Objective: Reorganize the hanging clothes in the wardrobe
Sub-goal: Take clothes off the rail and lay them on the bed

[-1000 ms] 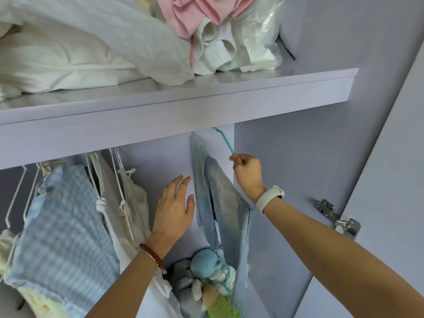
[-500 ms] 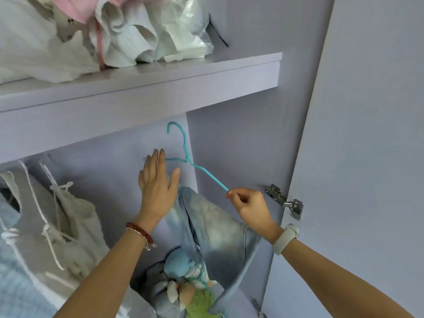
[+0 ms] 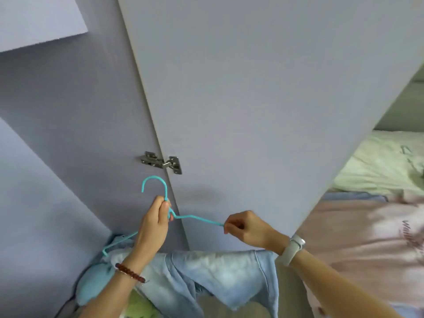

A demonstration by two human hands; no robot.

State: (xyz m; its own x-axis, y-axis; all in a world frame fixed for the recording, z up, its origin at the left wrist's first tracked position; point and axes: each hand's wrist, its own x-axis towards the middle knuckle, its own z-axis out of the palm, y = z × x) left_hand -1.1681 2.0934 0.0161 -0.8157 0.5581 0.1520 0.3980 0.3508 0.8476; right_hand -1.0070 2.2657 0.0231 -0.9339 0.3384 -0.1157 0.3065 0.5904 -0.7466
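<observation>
A teal wire hanger (image 3: pixel 195 217) is held out of the wardrobe, in front of the open door. My left hand (image 3: pixel 152 223) grips its neck just below the hook. My right hand (image 3: pixel 246 228) pinches the end of its right arm. Light blue jeans (image 3: pixel 215 274) hang from the hanger's lower bar, drooping below both wrists. The left end of the hanger pokes out beside the jeans' edge.
The open lilac wardrobe door (image 3: pixel 263 99) stands straight ahead, with a metal hinge (image 3: pixel 161 162) just above the hook. A blue soft toy (image 3: pixel 96 283) lies at lower left. A bed with pink clothing (image 3: pixel 367 237) and pale green bedding (image 3: pixel 385 161) lies to the right.
The hanger with the jeans came off the rail and out of the wardrobe toward the right. My left hand went from touching the garment to gripping the hanger's neck. The view swung right.
</observation>
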